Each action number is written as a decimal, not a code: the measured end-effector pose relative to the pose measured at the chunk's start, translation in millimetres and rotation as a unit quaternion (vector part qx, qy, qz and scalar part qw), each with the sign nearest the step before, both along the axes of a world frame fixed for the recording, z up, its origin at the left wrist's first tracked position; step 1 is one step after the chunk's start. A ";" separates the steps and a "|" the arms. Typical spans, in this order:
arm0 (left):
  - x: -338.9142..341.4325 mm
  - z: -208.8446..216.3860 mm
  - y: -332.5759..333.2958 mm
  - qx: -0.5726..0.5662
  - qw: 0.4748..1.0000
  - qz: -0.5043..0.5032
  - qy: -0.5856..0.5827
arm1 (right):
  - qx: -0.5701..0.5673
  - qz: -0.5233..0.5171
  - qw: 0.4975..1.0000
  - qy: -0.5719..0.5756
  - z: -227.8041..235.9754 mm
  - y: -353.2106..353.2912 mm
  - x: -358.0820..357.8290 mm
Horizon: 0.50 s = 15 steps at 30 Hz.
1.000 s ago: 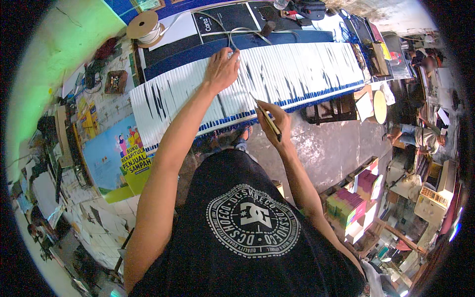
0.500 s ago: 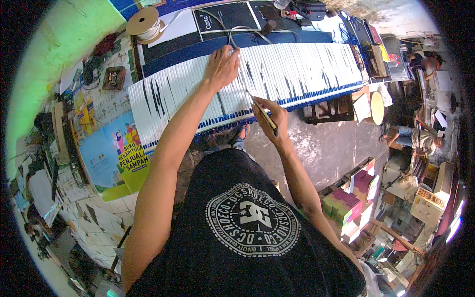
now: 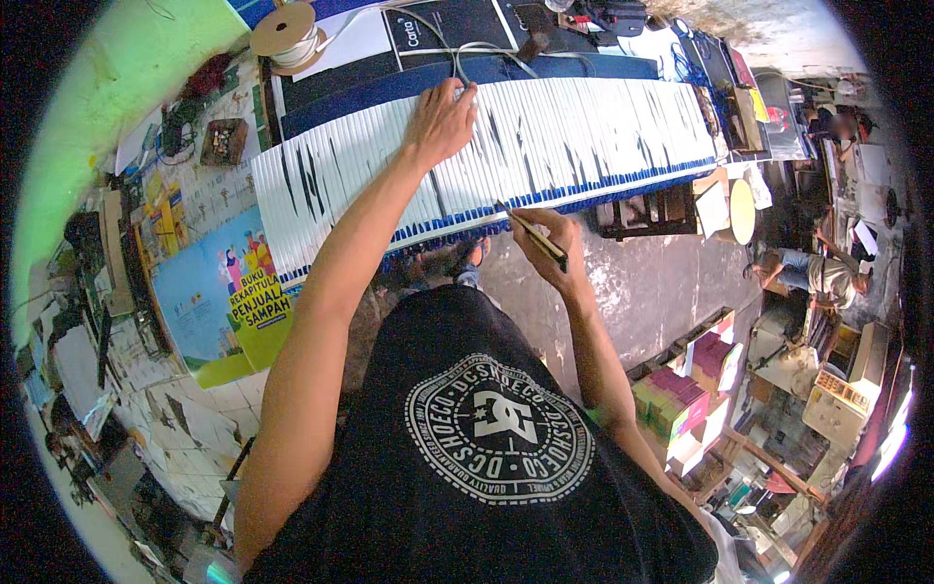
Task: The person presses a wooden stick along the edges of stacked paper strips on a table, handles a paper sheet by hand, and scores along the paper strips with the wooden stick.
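A long row of packed white book blocks (image 3: 574, 127) with dark blue ends spans the table before me. At its far edge my left hand (image 3: 441, 125) is closed, its fingers pinching a thin pale ribbon (image 3: 459, 64) that loops over the far side. My right hand (image 3: 556, 248) grips a slim cutter knife (image 3: 541, 242) with a dark and yellowish body. The knife's tip points at the near edge of the row, close to the blue ends; whether it touches is hard to tell.
At the back left stands a spool (image 3: 284, 37) wound with pale ribbon. Dark covers (image 3: 444, 29) lie behind the row. A printed poster (image 3: 219, 292) hangs off the left side. Stacked booklets (image 3: 671, 399) stand on the right, with a person (image 3: 827, 275) beyond.
My right hand with the cutter knife has moved right and nearer to me, from over the white blocks to their near edge. My left hand has shifted slightly right and farther, still on the ribbon.
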State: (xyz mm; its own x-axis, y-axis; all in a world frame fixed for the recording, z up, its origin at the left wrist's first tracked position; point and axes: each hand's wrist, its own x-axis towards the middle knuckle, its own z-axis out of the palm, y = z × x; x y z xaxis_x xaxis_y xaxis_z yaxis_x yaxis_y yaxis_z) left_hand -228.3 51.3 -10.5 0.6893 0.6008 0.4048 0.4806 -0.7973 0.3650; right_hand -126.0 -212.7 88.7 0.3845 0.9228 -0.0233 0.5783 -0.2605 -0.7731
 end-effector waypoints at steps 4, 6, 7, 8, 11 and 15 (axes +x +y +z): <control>-1.1 0.1 0.2 -0.002 1.000 0.003 0.003 | -0.023 0.003 0.999 0.026 12.4 5.7 -1.8; -0.2 3.6 -1.6 -0.020 1.000 0.002 0.017 | -0.041 -0.003 0.997 0.058 12.4 9.1 -1.8; 0.3 5.4 -2.6 -0.023 1.000 0.002 0.019 | -0.007 -0.006 0.999 0.050 9.5 10.3 -1.1; 0.1 6.3 -3.0 -0.027 0.999 0.004 0.022 | 0.027 -0.009 0.999 0.042 8.7 12.1 -1.5; -1.4 7.1 -2.4 -0.038 0.999 0.006 0.021 | 0.007 -0.027 0.999 0.045 13.4 17.3 -3.1; 0.0 4.6 -3.1 -0.011 1.000 0.007 0.013 | 0.103 -0.030 0.993 -0.043 20.7 8.6 -2.1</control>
